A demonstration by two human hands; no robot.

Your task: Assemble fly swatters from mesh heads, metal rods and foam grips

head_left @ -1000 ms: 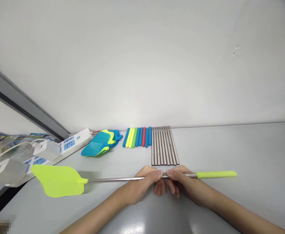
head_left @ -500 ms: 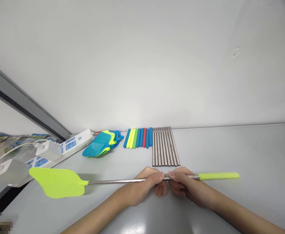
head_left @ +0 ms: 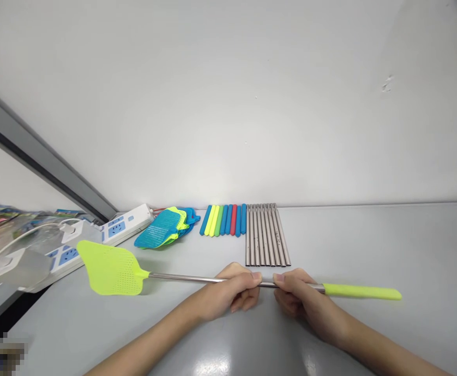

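Observation:
A fly swatter (head_left: 115, 269) with a yellow-green perforated head, a metal rod and a yellow-green grip (head_left: 363, 291) is held sideways above the table. My left hand (head_left: 234, 290) is closed round the middle of the rod, thumb on top. Just right of it, my right hand (head_left: 301, 292) pinches the rod near the grip, a short piece of metal showing between the thumbs. Beyond the hands lie a row of metal tubes (head_left: 265, 237), a row of coloured handle grips (head_left: 224, 220) in blue, yellow, green and red, and a pile of swatter heads (head_left: 161, 228).
A white power strip (head_left: 134, 219) with plugged-in white adapters (head_left: 21, 269) runs along the left side. Colourful plastic packages (head_left: 1, 230) lie at the far left. A white wall (head_left: 252, 104) rises behind the grey table (head_left: 388, 245).
The swatter's head has moved up and right, and its grip end has gone right and slightly down. My hands are a little farther apart on the rod.

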